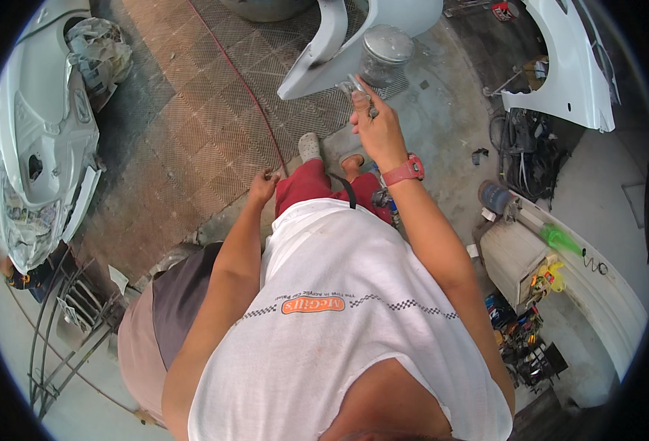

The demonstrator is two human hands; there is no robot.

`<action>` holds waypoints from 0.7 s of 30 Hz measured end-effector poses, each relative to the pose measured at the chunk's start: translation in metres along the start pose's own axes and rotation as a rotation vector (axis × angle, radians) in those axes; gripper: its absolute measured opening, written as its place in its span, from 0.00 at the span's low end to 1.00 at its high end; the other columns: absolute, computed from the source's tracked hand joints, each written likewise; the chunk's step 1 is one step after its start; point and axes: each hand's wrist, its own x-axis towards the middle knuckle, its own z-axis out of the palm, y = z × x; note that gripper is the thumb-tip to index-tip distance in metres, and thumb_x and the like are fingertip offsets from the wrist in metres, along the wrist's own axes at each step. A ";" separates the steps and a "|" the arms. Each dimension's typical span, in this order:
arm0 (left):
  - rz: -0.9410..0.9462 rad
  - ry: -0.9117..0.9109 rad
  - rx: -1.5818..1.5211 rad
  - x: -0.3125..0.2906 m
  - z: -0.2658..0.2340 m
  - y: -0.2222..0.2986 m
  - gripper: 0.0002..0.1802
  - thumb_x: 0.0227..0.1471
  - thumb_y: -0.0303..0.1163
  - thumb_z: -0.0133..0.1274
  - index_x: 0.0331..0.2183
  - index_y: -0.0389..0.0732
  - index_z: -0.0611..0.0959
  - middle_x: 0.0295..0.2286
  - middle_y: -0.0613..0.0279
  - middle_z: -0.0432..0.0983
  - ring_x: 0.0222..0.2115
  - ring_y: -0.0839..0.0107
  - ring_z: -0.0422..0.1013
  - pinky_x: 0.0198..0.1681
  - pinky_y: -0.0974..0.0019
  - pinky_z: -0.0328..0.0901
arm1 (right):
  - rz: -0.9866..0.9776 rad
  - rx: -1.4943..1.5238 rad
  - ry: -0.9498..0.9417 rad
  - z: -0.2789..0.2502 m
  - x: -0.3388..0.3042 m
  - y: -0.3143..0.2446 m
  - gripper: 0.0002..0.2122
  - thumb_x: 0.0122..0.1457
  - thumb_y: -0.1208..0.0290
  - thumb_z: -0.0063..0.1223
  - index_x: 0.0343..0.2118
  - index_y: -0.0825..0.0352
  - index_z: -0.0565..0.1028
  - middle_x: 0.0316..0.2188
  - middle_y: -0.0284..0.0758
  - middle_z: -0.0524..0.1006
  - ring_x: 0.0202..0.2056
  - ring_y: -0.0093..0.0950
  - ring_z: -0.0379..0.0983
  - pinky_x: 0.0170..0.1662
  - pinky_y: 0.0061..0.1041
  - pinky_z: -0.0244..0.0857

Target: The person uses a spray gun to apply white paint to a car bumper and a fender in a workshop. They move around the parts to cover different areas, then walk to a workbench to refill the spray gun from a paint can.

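Ahead of me, my right hand point(376, 121) is wrapped around a spray gun with a lidded, greyish paint cup point(384, 65). Much of the gun's handle is hidden by my fingers. Just beyond and left of the cup is a curved white car body panel point(324, 62); whether the gun touches it cannot be told. My left hand point(264, 185) hangs low beside my red shorts, its fingers curled closed. A thin red hose point(254, 103) runs across the floor to near those fingertips; whether they grip it is unclear.
At left stands a large white bumper point(56, 140) with crumpled masking paper point(98, 55). A white fender point(559, 73) is at the far right. Nearer on the right are a green bottle point(559, 239) and assorted tools point(519, 338). Metal rods point(52, 353) stand at lower left.
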 end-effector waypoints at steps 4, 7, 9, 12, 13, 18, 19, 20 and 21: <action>0.060 -0.005 -0.020 0.010 -0.003 0.025 0.35 0.63 0.44 0.62 0.64 0.32 0.77 0.53 0.39 0.82 0.55 0.53 0.79 0.60 0.55 0.70 | 0.010 0.001 0.046 -0.011 -0.001 -0.005 0.32 0.74 0.39 0.47 0.68 0.62 0.74 0.22 0.38 0.81 0.28 0.38 0.83 0.41 0.37 0.75; 0.055 0.008 0.030 0.012 -0.005 0.027 0.35 0.63 0.46 0.62 0.63 0.33 0.77 0.54 0.39 0.82 0.56 0.52 0.78 0.60 0.55 0.70 | -0.011 0.006 0.061 -0.018 0.000 -0.009 0.31 0.75 0.39 0.45 0.70 0.58 0.72 0.24 0.32 0.77 0.24 0.22 0.75 0.33 0.27 0.73; 0.013 0.004 0.077 0.013 -0.006 0.019 0.36 0.63 0.47 0.62 0.63 0.33 0.78 0.54 0.38 0.82 0.56 0.50 0.78 0.61 0.54 0.70 | -0.018 -0.009 0.071 -0.023 0.001 -0.013 0.32 0.75 0.39 0.44 0.70 0.58 0.72 0.24 0.32 0.79 0.25 0.23 0.76 0.35 0.28 0.73; -0.021 -0.001 0.117 0.014 -0.008 -0.002 0.36 0.62 0.49 0.63 0.62 0.33 0.78 0.53 0.38 0.82 0.56 0.50 0.79 0.60 0.54 0.71 | -0.012 0.002 0.082 -0.029 0.001 -0.018 0.32 0.75 0.39 0.44 0.71 0.58 0.72 0.26 0.34 0.80 0.26 0.24 0.78 0.37 0.29 0.74; 0.012 -0.003 0.125 0.015 -0.008 -0.009 0.36 0.62 0.49 0.63 0.62 0.33 0.78 0.52 0.38 0.82 0.55 0.49 0.79 0.60 0.54 0.71 | -0.029 0.016 0.084 -0.029 0.002 -0.019 0.33 0.75 0.38 0.43 0.71 0.59 0.72 0.27 0.34 0.81 0.27 0.24 0.79 0.38 0.30 0.75; -0.071 0.009 0.168 0.012 -0.007 -0.031 0.36 0.62 0.49 0.63 0.61 0.33 0.79 0.51 0.38 0.83 0.53 0.50 0.80 0.57 0.55 0.72 | -0.059 0.000 0.130 -0.031 0.005 -0.026 0.33 0.73 0.40 0.48 0.67 0.64 0.74 0.25 0.40 0.84 0.29 0.36 0.84 0.40 0.36 0.76; -0.023 0.012 0.175 0.011 -0.007 -0.032 0.36 0.62 0.49 0.63 0.61 0.33 0.79 0.51 0.38 0.83 0.52 0.50 0.80 0.57 0.55 0.73 | -0.059 -0.005 0.129 -0.031 0.005 -0.027 0.33 0.73 0.40 0.48 0.68 0.64 0.74 0.25 0.40 0.84 0.29 0.36 0.85 0.40 0.36 0.76; -0.031 0.011 0.171 0.009 -0.007 -0.031 0.36 0.62 0.49 0.63 0.61 0.33 0.79 0.51 0.38 0.83 0.52 0.50 0.81 0.57 0.55 0.73 | -0.044 -0.008 0.112 -0.032 0.005 -0.028 0.33 0.73 0.39 0.48 0.68 0.64 0.74 0.25 0.40 0.84 0.29 0.36 0.85 0.40 0.36 0.76; -0.074 0.006 0.154 0.008 -0.008 -0.029 0.36 0.62 0.49 0.63 0.61 0.33 0.79 0.51 0.38 0.83 0.52 0.50 0.81 0.57 0.55 0.73 | -0.033 -0.013 0.096 -0.033 0.005 -0.029 0.33 0.73 0.39 0.48 0.68 0.63 0.74 0.25 0.40 0.84 0.29 0.36 0.85 0.40 0.36 0.76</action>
